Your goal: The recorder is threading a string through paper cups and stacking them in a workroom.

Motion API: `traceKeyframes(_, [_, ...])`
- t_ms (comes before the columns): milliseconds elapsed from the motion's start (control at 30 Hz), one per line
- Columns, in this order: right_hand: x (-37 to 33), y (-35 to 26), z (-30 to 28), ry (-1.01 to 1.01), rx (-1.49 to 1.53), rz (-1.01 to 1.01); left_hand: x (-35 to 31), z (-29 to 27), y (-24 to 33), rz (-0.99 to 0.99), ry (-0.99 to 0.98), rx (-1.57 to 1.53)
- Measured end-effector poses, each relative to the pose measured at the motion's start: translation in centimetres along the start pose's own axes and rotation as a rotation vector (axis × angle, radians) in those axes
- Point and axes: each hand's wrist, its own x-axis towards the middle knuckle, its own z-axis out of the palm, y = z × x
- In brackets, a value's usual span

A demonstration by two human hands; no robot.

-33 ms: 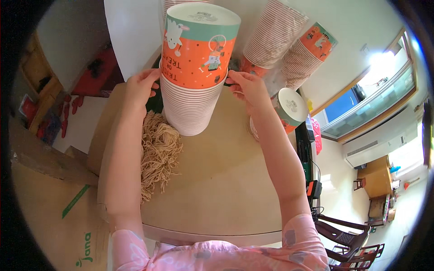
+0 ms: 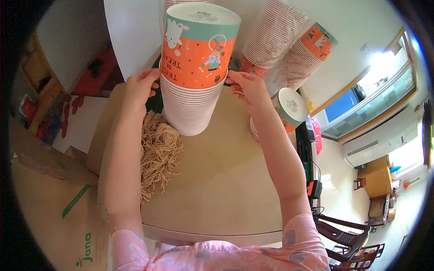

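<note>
A tall stack of paper buckets [image 2: 192, 106] stands upside down on the table before me. The top bucket [image 2: 199, 58], orange with a green band and cartoon figures, shows its printed side and white base; below it mostly white rims show. My left hand [image 2: 143, 88] is closed at the lower rim of that top bucket, on its left. Opposite, my right hand [image 2: 248, 88] pinches the same rim on the right. Some fingertips are partly hidden against the bucket. A bundle of beige yarn [image 2: 160, 156] lies beside the stack, next to my left forearm.
Behind stand two more bucket stacks, one wrapped in plastic [image 2: 275, 34] and one leaning right [image 2: 304, 63]. Another upturned bucket [image 2: 291, 106] is beyond my right forearm. The tan tabletop [image 2: 217, 189] reaches toward me. Cardboard [image 2: 49, 198] lies at the left, a dark chair [image 2: 341, 235] at the right.
</note>
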Motion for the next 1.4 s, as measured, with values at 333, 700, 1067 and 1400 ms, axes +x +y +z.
traceKeyframes(333, [0.3, -0.2, -0.4, -0.089, 0.224, 0.055, -1.2, 0.5, 1.6, 0.013, -0.025, -0.034])
traceKeyframes(700, [0.9, -1.0, -0.5, -0.082, 0.158, 0.092, -0.7, 0.4, 3.3, -0.101, -0.12, -0.044])
traceKeyframes(1067, [0.3, -4.6, 0.0, -0.159, 0.348, 0.006, -1.3, 0.4, 8.0, -0.053, -0.171, -0.302])
traceKeyframes(1400, [-1.1, -7.4, 0.2, -0.435, 0.544, -0.115, -4.1, 1.4, 11.9, 0.084, -0.319, -0.394])
